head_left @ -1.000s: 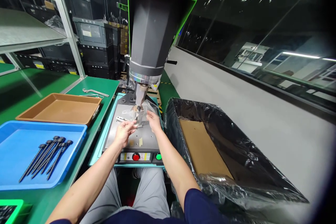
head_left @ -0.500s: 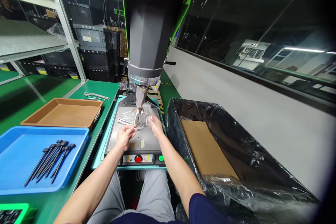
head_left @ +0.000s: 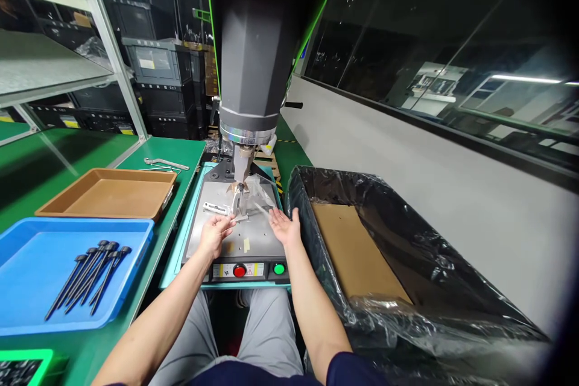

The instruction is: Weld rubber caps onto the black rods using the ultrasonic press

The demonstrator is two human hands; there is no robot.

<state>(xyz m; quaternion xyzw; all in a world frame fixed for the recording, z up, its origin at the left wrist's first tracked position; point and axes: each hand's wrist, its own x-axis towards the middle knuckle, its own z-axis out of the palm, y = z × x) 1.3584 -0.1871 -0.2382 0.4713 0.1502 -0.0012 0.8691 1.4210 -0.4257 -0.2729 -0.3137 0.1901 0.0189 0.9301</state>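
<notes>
My left hand (head_left: 218, 234) is at the front left of a small metal fixture, thumb and fingers pinched together; what they hold, if anything, is too small to make out. My right hand (head_left: 286, 228) is spread palm up over the right side of the machine's grey base plate (head_left: 260, 245), fingers apart. Between and beyond the hands, crumpled clear plastic film (head_left: 261, 192) lies around the fixture. Directly above, the machine's metal horn (head_left: 242, 164) points down at it. A slotted metal bracket (head_left: 215, 208) is fixed on the plate left of the film.
At the base's front are a red button (head_left: 239, 271) and a green button (head_left: 279, 268). Left, a blue tray (head_left: 27, 271) holds several black rods (head_left: 85, 277) with round heads, beside a brown tray (head_left: 122, 190). Right stands a large bin lined with black plastic (head_left: 389, 217), cardboard inside.
My right hand has moved right, away from the clear film, and its fingers have opened with the palm turned up. My left hand stays pinched in nearly the same place.
</notes>
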